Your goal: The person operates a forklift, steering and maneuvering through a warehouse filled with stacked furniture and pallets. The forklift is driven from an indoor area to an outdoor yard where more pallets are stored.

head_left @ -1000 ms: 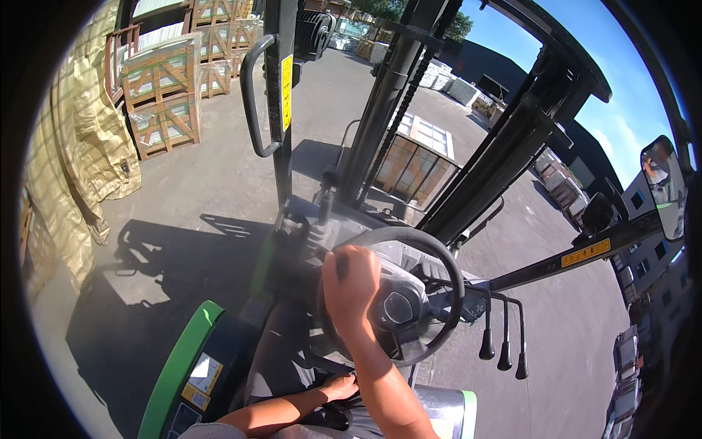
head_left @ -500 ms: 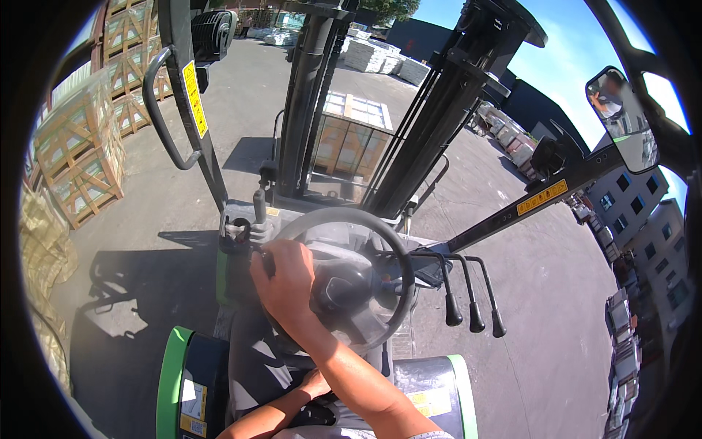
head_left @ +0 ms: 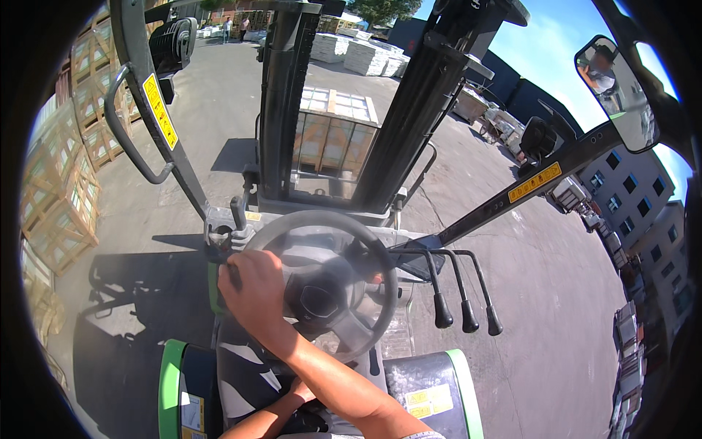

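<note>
My right hand [head_left: 252, 293] is closed around a dark knob [head_left: 234, 276] on the left side of the black steering wheel [head_left: 391, 293]. Its forearm slants up across the seat from the lower right. Low in the view, my left hand [head_left: 301, 389] rests near my lap, partly under the right forearm, with its fingers hidden. An upright black lever [head_left: 238, 213] stands just beyond my right hand. Right of the wheel, three bent control levers with black grips [head_left: 469, 316] hang apart from both hands.
Ahead, a slatted wooden crate [head_left: 333, 139] shows between the black mast columns [head_left: 281, 110]. Stacked crates [head_left: 62, 190] line the left. Pale stacked slabs [head_left: 365, 57] and two people [head_left: 243, 28] are far off. A mirror [head_left: 618, 91] and grey buildings [head_left: 625, 186] are at right.
My right hand and the wheel appear farther left in the picture. The mast, crate and left-hand stacks have shifted left too. My right hand keeps its hold on the knob.
</note>
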A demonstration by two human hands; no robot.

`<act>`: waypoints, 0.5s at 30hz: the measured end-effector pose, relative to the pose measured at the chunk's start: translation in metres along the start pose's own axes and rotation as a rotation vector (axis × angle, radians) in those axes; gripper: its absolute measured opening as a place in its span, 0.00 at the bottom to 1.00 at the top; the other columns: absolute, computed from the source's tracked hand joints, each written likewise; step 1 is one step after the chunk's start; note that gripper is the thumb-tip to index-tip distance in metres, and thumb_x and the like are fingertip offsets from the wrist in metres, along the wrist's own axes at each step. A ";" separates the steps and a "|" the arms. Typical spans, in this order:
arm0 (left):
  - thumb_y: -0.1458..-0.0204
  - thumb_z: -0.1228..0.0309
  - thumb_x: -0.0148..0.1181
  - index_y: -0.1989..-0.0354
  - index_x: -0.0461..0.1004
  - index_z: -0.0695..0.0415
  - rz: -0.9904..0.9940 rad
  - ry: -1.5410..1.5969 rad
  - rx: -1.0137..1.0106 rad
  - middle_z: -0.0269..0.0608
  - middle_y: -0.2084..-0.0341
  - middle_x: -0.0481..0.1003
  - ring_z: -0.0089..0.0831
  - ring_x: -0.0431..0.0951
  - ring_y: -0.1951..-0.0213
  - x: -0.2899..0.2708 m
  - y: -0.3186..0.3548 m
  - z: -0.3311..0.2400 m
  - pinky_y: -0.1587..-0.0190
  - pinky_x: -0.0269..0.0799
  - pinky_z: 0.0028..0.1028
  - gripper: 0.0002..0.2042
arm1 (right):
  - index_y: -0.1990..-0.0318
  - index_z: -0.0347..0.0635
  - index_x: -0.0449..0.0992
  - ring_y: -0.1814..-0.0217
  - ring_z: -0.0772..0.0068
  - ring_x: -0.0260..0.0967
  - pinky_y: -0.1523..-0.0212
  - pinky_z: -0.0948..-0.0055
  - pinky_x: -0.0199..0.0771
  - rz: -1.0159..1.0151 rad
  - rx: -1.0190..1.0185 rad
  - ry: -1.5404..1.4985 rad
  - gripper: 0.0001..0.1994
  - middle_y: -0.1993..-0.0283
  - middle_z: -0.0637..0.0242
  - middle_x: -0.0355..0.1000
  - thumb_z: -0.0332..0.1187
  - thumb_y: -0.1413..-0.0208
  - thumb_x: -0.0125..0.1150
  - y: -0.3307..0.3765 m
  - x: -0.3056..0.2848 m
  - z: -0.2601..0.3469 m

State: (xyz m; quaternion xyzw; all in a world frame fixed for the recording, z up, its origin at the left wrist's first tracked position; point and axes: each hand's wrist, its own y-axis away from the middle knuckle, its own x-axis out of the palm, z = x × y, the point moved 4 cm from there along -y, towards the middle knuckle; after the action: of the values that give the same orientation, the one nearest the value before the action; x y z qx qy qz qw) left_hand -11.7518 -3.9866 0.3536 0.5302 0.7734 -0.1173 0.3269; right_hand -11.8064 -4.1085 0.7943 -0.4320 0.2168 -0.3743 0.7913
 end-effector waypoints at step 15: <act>0.32 0.53 0.43 0.41 0.74 0.51 -0.184 0.016 -0.298 0.57 0.53 0.82 0.56 0.83 0.53 -0.247 -0.067 0.120 0.49 0.78 0.50 0.21 | 0.60 0.40 0.77 0.57 0.51 0.72 0.53 0.55 0.69 0.094 -0.022 0.061 0.10 0.60 0.58 0.74 0.25 0.49 0.72 -0.122 0.232 -0.100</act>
State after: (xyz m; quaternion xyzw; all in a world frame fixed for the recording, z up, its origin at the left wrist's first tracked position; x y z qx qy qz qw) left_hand -11.7105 -4.2607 0.4068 0.4036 0.8303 -0.0264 0.3835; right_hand -11.7776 -4.3834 0.8403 -0.4184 0.2652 -0.3473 0.7962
